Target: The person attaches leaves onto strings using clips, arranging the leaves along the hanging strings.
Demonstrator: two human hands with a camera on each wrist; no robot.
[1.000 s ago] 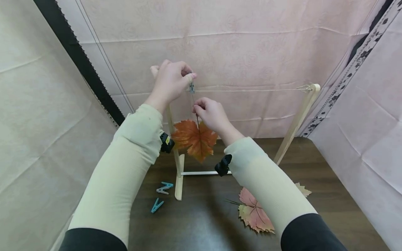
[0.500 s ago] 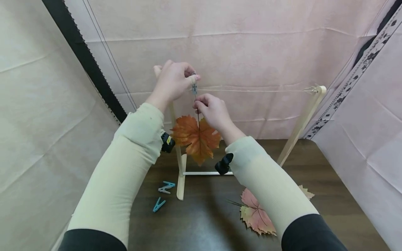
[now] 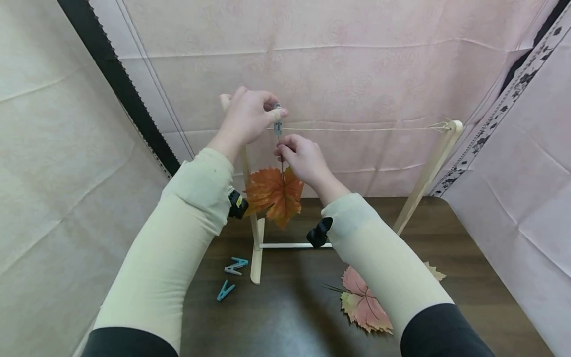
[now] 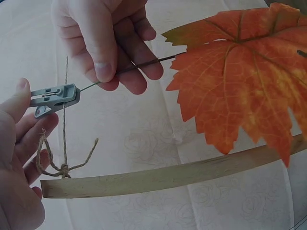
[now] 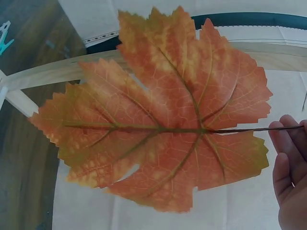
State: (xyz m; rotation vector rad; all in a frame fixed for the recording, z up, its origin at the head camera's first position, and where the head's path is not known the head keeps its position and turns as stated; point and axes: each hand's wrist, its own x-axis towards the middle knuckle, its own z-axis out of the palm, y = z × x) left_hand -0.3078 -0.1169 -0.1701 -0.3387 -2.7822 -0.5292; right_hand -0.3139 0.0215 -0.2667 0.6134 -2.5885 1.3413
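Up at the twine [image 3: 339,130], my left hand [image 3: 245,116] pinches a grey-blue clothespin [image 4: 55,96] between thumb and fingers. The twine crosses the clothespin near its nose. Just below, my right hand [image 3: 303,158] pinches the dark stem [image 4: 148,63] of an orange artificial maple leaf [image 3: 276,196]. The thin stem tip meets the clothespin's nose; whether it is clamped there I cannot tell. Seen from the right wrist, the leaf spreads broad and flat, its stem running to the fingers of my right hand [image 5: 292,167].
The twine is tied between two wooden posts [image 3: 424,183] joined by a white rod [image 3: 285,246]. Blue and grey clothespins [image 3: 236,265] lie at left on the brown table [image 3: 285,317]. Pink and yellow leaves [image 3: 363,302] lie partly beneath the right forearm. Pale cloth [image 3: 334,84] hangs behind.
My right hand has risen slightly, bringing the leaf stem closer to the clothespin. The leaf has turned a little. My left hand keeps its pinch on the clothespin, and the head view has shifted slightly.
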